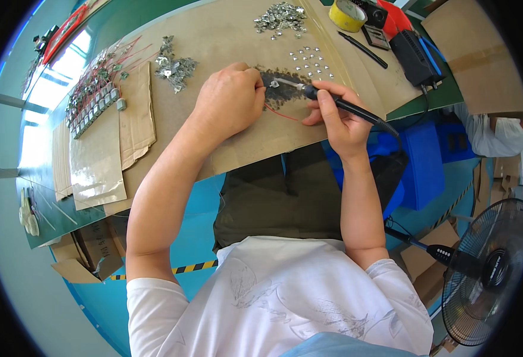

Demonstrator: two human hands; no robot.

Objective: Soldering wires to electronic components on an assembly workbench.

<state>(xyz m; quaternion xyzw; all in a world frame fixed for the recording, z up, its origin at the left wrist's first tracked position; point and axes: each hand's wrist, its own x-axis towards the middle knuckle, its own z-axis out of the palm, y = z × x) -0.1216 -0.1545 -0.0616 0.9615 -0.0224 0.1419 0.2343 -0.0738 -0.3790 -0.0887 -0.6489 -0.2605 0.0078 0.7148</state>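
Note:
My right hand [346,128] is closed around the black handle of a soldering iron [356,110]. The iron's metal tip points left, at a small shiny metal piece [274,84] over a dark scorched patch [288,92] on the board. Beside that piece, my left hand [229,98] is closed, its fingertips pinched together. A thin red wire [282,114] runs from those fingertips, curving toward the lower fingers of my right hand. Whether the wire touches the metal piece is too small to tell.
Small metal parts lie in piles [280,19] [175,66] and in spaced rows [310,61]. Wired components [95,107] stand on cardboard at left. Yellow tape [348,15], a black pen-like tool [362,50] and a black device [415,56] sit right. A fan [487,271] stands lower right.

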